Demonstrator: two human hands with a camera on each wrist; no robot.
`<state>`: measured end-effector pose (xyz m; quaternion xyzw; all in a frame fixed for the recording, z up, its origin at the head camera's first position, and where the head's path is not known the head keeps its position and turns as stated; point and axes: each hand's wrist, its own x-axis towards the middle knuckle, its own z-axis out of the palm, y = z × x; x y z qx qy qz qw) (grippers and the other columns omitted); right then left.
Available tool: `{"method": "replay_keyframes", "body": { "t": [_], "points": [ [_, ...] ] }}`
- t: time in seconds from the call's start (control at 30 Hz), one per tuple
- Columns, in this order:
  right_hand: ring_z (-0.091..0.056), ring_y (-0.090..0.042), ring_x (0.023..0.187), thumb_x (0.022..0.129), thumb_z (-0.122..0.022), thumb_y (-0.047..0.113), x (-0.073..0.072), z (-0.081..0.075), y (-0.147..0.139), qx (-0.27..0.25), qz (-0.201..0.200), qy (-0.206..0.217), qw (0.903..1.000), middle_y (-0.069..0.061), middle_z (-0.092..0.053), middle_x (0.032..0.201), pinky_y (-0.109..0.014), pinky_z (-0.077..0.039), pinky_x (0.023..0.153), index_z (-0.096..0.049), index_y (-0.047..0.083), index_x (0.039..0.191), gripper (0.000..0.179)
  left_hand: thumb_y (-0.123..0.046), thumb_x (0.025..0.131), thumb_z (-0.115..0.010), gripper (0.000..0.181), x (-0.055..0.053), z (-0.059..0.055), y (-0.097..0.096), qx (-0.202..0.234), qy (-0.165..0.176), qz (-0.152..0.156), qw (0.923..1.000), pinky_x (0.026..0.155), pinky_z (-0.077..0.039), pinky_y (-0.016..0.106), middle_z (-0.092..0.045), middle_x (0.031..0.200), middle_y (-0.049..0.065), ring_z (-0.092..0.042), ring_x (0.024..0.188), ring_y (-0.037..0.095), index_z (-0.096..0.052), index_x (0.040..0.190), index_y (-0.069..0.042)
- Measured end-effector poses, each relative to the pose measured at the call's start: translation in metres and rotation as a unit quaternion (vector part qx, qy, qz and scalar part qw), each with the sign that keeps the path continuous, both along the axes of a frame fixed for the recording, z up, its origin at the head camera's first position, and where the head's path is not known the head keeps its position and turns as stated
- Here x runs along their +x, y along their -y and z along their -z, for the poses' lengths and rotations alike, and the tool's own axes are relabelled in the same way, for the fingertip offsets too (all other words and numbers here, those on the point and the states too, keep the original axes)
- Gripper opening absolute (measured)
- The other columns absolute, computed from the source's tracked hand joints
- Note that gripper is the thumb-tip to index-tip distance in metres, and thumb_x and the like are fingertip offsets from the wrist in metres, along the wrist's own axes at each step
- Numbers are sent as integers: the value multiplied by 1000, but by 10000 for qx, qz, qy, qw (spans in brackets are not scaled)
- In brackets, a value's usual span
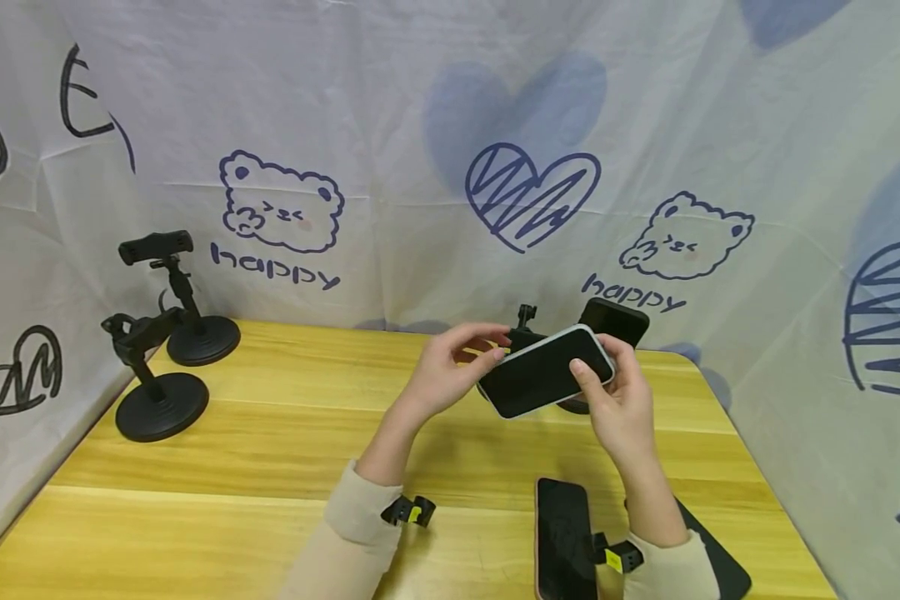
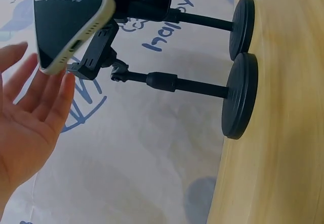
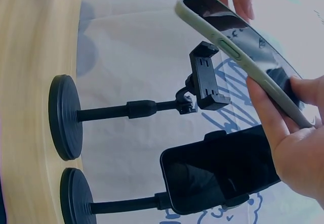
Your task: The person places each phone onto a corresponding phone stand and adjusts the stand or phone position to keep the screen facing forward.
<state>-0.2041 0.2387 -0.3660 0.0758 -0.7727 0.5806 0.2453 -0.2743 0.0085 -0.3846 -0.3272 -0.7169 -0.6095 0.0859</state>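
My right hand (image 1: 624, 408) pinches a smartphone (image 1: 540, 377) with a pale case, thumb on the dark screen and fingers at the back and edge. The phone is tilted in the air, its left end lower. My left hand (image 1: 446, 371) is at that left end; in the left wrist view its fingers (image 2: 48, 95) are loosely extended beside the phone's lower corner. Behind the phone stands a black phone holder with a bare clamp (image 3: 205, 82). A second holder (image 3: 126, 204) next to it carries a dark phone (image 3: 217, 168).
On the wooden table (image 1: 285, 500), another phone (image 1: 562, 533) lies face up near my right wrist. A dark flat object (image 1: 723, 558) lies partly hidden under the right forearm. Two more black stands (image 1: 161, 408) (image 1: 202, 337) are at the left. A printed cloth hangs behind.
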Motion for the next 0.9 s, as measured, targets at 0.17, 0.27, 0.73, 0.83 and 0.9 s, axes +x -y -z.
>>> {"method": "replay_keyframes", "body": {
  "t": [0.17,0.27,0.73,0.83,0.9],
  "points": [
    [-71,0,81,100,-65,-3,1,0,0,-236,205,-286,9991,12,-65,105,-19,-60,67,-53,-8,137,38,-18,99,-73,33,2,0,1,-451,284,408,9977,79,-59,27,-71,125,4,-68,98,12,-71,131,-11],
    [-71,0,82,101,-64,-2,3,-1,1,-304,306,-404,9982,13,-66,106,-17,-60,67,-52,-8,137,38,-16,98,-75,33,2,0,1,-506,475,716,9950,65,-54,25,-70,118,7,-65,84,10,-71,130,-8],
    [-74,-11,97,100,-67,2,3,-2,14,-1649,56,-320,9858,0,-71,115,-24,-62,79,-52,8,137,40,-11,96,-76,24,6,3,-8,-142,-48,251,9996,55,-48,24,-72,103,12,-60,67,12,-72,118,-3],
    [-73,-13,101,99,-65,-4,-1,-1,22,-1861,-237,-320,9817,0,-72,119,-26,-61,84,-51,7,138,43,-4,95,-76,25,8,4,-13,340,-234,74,9991,58,-57,24,-72,103,17,-68,74,17,-71,118,2],
    [-73,-13,101,99,-64,-7,-3,0,28,-1914,-423,-309,9801,0,-73,117,-28,-61,86,-53,4,135,40,0,93,-76,26,8,3,-17,651,-356,-45,9972,64,-63,30,-73,104,20,-73,83,24,-71,118,5]
  ]
}}
